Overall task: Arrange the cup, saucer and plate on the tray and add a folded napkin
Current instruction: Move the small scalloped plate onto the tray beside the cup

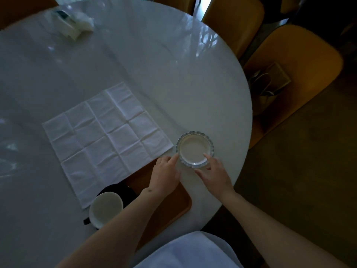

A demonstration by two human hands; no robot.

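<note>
A small glass plate (194,149) with a scalloped rim sits on the white table, just beyond the far right corner of the brown tray (173,207). My left hand (166,176) touches the plate's left rim with its fingertips. My right hand (214,174) has a finger on the plate's near right rim; both hands have fingers on its edge. A white cup (105,208) stands over a black saucer (117,192) at the tray's left end. An unfolded white napkin (106,136), creased into squares, lies flat on the table to the left.
The round white table (154,64) ends close to the right of the plate. Yellow chairs (289,64) stand around its far right side, one with a bag on the seat. A pack of white tissues (75,24) lies at the far left.
</note>
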